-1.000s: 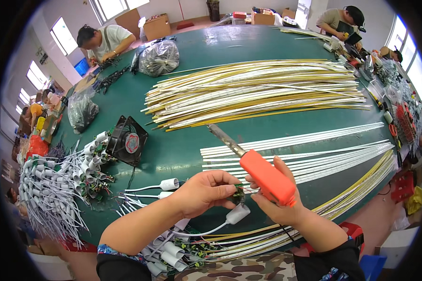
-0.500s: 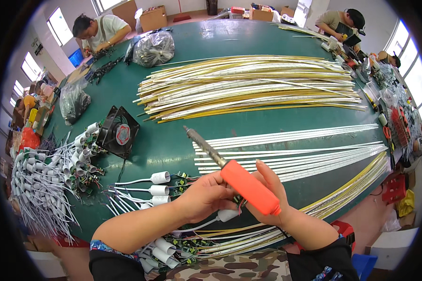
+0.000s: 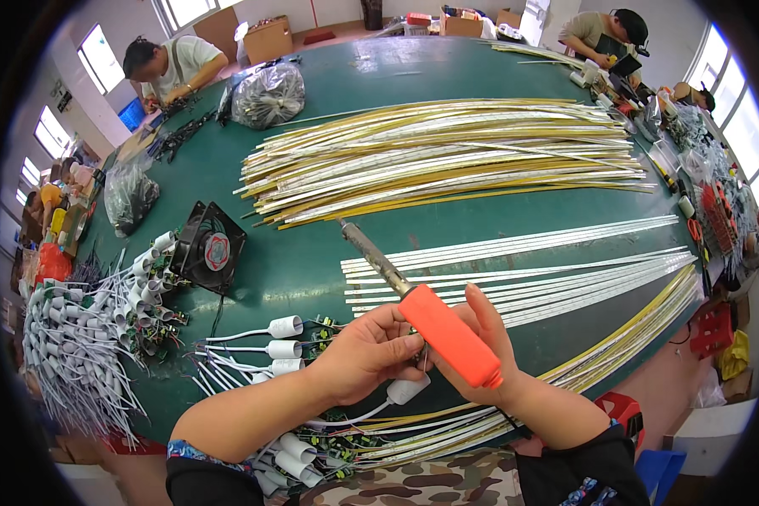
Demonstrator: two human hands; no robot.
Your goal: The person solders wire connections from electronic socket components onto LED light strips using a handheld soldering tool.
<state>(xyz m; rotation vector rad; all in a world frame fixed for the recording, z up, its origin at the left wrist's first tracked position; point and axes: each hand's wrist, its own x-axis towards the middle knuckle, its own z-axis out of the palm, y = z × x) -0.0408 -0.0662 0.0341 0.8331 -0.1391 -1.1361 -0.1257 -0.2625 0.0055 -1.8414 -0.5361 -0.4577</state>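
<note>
A soldering iron [image 3: 451,333] with an orange handle and a worn metal barrel is in my right hand [image 3: 496,346]; its tip points up and to the far left. Beside the handle, my left hand [image 3: 367,354] is closed in a pinch on a small circuit board, mostly hidden by the fingers. Thin wires run from there to a white cylindrical cap [image 3: 408,389] with a white cord, just below the fingers. More white caps [image 3: 285,327] with cords and green boards lie left of my left hand.
Thin silvery strips [image 3: 514,244] lie ahead, with a large white and yellow strip bundle [image 3: 447,156] beyond. A black fan [image 3: 211,250] stands left, near a heap of white corded caps [image 3: 80,346]. Two people work at the green table's [image 3: 379,76] far side.
My left thumb and fingers have shifted on the circuit board, and the cap below them tilts a little differently. The soldering iron's tip has moved slightly right and nearer.
</note>
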